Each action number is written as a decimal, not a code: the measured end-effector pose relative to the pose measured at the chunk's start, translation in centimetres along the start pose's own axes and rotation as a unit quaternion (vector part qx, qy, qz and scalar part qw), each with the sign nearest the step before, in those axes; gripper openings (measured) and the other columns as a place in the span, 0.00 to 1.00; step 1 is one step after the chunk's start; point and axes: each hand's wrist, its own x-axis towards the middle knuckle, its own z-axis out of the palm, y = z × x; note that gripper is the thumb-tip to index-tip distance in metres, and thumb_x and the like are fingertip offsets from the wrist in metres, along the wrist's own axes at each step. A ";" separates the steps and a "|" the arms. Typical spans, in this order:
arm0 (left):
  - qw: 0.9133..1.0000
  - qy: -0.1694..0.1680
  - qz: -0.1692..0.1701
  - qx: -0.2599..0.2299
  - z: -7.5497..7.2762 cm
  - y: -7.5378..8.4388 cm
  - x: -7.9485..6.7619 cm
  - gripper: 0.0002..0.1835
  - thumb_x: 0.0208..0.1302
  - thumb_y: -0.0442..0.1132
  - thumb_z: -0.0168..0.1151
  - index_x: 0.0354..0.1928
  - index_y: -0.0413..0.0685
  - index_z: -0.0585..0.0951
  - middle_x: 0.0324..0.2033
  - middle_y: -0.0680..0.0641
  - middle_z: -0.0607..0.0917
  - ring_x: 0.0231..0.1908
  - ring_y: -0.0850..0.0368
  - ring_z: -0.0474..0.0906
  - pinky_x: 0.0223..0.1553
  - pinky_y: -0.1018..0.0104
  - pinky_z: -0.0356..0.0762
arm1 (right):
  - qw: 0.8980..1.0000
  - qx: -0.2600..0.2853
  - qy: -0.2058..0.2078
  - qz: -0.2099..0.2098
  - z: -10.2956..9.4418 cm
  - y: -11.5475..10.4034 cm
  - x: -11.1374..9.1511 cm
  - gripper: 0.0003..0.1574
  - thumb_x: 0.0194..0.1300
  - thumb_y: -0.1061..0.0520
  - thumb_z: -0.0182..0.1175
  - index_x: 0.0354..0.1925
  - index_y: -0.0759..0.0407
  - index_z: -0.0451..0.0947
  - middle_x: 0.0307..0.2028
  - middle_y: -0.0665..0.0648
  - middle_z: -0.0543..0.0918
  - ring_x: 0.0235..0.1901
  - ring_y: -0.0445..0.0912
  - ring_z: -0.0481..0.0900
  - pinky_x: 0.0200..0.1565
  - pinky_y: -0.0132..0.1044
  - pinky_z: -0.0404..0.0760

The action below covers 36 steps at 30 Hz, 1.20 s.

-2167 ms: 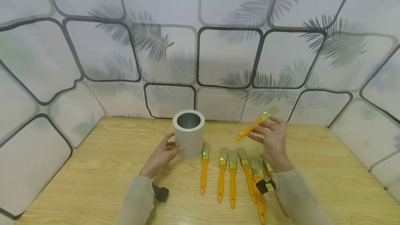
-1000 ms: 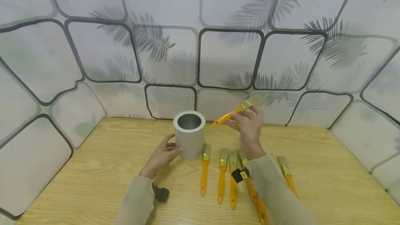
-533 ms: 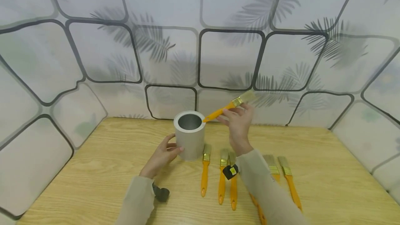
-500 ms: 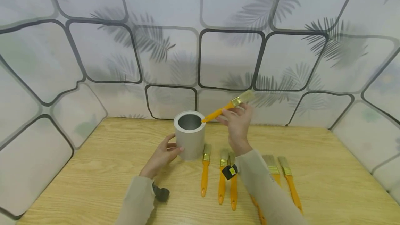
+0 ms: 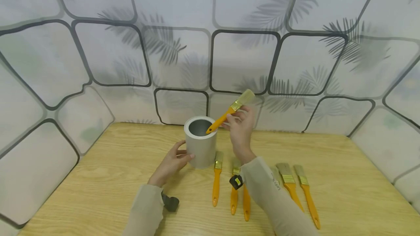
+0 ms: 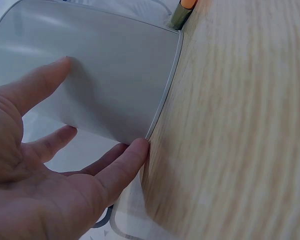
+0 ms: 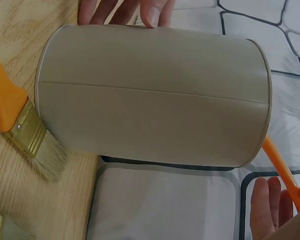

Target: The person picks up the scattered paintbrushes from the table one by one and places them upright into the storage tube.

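Observation:
A light grey can (image 5: 201,152) stands upright on the table, its top uncovered and dark inside. My left hand (image 5: 172,161) holds it from the left, thumb in front and fingers reaching behind; in the left wrist view a fingertip (image 6: 139,145) rests at its bottom rim. Above its right side, my right hand (image 5: 242,130) pinches a paintbrush (image 5: 235,105) with an orange handle and brass ferrule. The brush slants, bristles up to the right, with the handle end over the can's mouth. In the right wrist view the handle (image 7: 280,166) shows past the can's rim.
Several more orange-handled paintbrushes lie on the wooden table (image 5: 98,177): one brush (image 5: 216,183) just by the can's base, a wide brush (image 5: 287,179) and another brush (image 5: 308,199) at right. The right forearm partly covers others. A patterned wall (image 5: 242,61) rises behind.
My right hand has carried the paintbrush leftward from over the right-hand brushes to the can, and the brush now tilts more steeply, handle end over the opening. The left hand and can stay put.

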 end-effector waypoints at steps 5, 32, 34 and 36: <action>1.000 -0.002 -0.002 -0.001 0.0 0.0 -0.1 0.40 0.71 0.38 0.64 0.78 0.41 0.55 0.67 0.26 0.65 0.67 0.30 0.65 0.66 0.40 0.67 | 0.997 -0.062 -0.035 -0.042 0.2 0.4 -0.3 0.18 0.70 0.75 0.56 0.56 0.69 0.66 0.36 0.64 0.81 0.30 0.44 0.81 0.38 0.38 0.87; 1.000 -0.006 0.001 0.008 -0.2 0.1 0.1 0.40 0.72 0.38 0.63 0.78 0.41 0.54 0.67 0.26 0.65 0.67 0.29 0.64 0.66 0.38 0.66 | 0.979 -0.190 -0.065 0.022 -7.7 -1.2 0.6 0.13 0.72 0.70 0.57 0.53 0.73 0.73 0.44 0.64 0.77 0.35 0.42 0.82 0.37 0.32 0.86; 1.000 -0.006 -0.001 0.007 -0.2 0.1 0.1 0.40 0.72 0.38 0.63 0.78 0.41 0.54 0.68 0.26 0.65 0.67 0.29 0.64 0.66 0.38 0.66 | 0.977 -0.201 -0.066 0.034 -8.6 -1.5 0.5 0.14 0.72 0.69 0.57 0.54 0.73 0.72 0.44 0.63 0.77 0.34 0.42 0.82 0.37 0.32 0.86; 1.000 -0.007 -0.002 0.008 -0.2 0.1 0.1 0.40 0.72 0.38 0.63 0.78 0.41 0.54 0.68 0.26 0.65 0.68 0.29 0.64 0.66 0.38 0.66 | 0.974 -0.210 -0.065 0.047 -9.5 -1.8 0.5 0.15 0.73 0.69 0.57 0.55 0.73 0.71 0.44 0.63 0.77 0.35 0.43 0.82 0.37 0.32 0.86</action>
